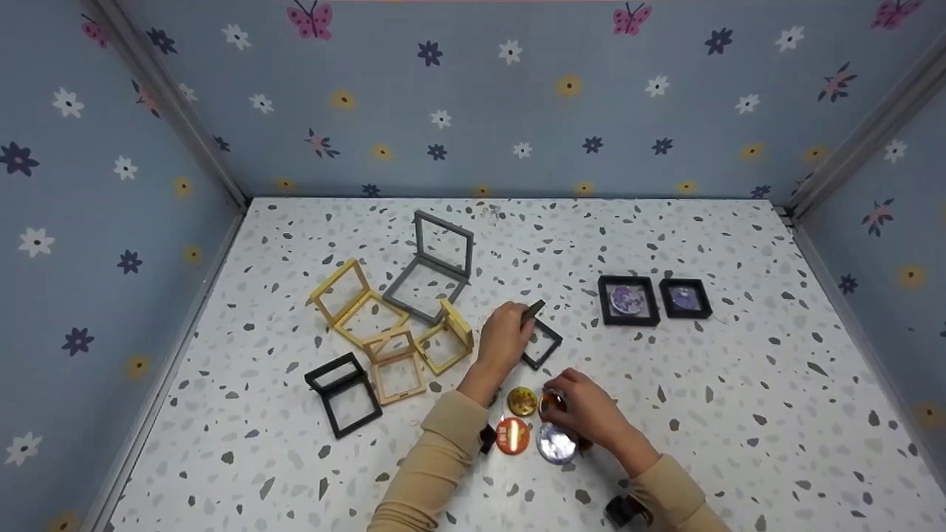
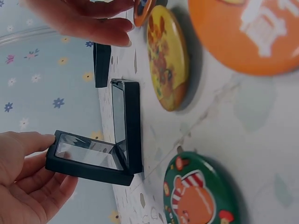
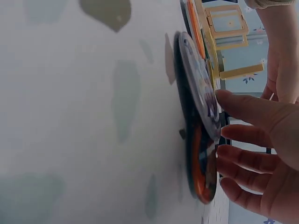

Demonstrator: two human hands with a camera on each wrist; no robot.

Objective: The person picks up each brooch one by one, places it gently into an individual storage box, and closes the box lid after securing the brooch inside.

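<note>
- Head view: the left grip (image 1: 504, 336) has thumb and fingers clamped on the raised lid of a small black frame (image 2: 133, 130), whose base rests on the bench (image 1: 746, 399) just to the right of that grip.
- Right grip (image 1: 591, 412): thumb and fingertips are down at an orange-edged badge (image 1: 553, 405); whether they pinch it or only touch it, I cannot tell.
- Key relation, as I judge it: from the right grip, the open frame lies ahead and a little to the left, near but apart. The left grip is nearer to the frame, the right one nearer to the badges.
- Frame and badges show no marked long axis; the frame is squarish, one corner toward the person, and the badges are round.
- Beside the right grip, on its left, sit a yellow badge (image 1: 522, 401) and an orange badge (image 1: 512, 436); a silvery badge (image 1: 556, 445) lies just nearer the person.
- Hard to see: the left wrist covers most of a green badge (image 2: 194, 193) from above; the right grip hides much of another orange-rimmed badge (image 3: 204, 163) by the silvery one. Glare blanks the orange badge's middle.
</note>
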